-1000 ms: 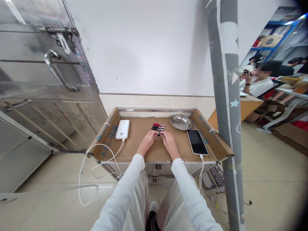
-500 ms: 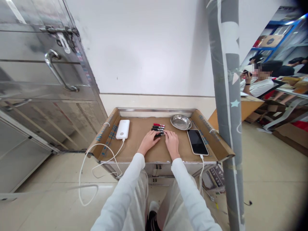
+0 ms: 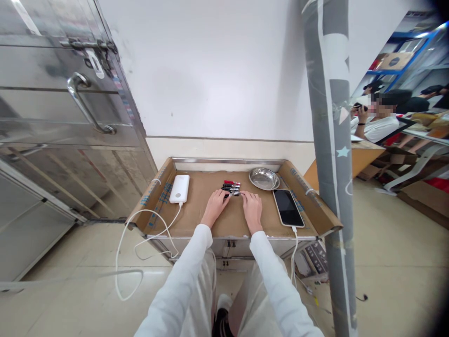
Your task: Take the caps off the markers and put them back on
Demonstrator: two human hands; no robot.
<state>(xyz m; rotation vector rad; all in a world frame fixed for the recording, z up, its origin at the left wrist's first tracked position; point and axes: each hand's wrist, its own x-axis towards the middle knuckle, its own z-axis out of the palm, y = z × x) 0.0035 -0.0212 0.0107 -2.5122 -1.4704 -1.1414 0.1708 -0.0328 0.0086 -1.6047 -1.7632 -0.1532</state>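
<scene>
Several pens lie side by side on the cardboard-lined tabletop: a red pen (image 3: 231,182) at the back and black pens (image 3: 230,189) in front of it. Nearest to me, a black pen (image 3: 234,194) lies crosswise between my hands. My left hand (image 3: 214,206) has its fingers closed on the left end of this pen. At the opposite end, the fingertips of my right hand (image 3: 252,209) pinch it. My fingers hide part of both ends.
On the left is a white power bank (image 3: 179,188) with a cable hanging over the edge. A round metal bowl (image 3: 264,179) stands at back right, behind a phone (image 3: 288,207) with its own cable. Cardboard sides border the table. A wrapped pole (image 3: 333,164) rises at right; a person sits beyond.
The pen between my hands has moved slightly away from me, closer to the row. My right fingertips have shifted a little to the right.
</scene>
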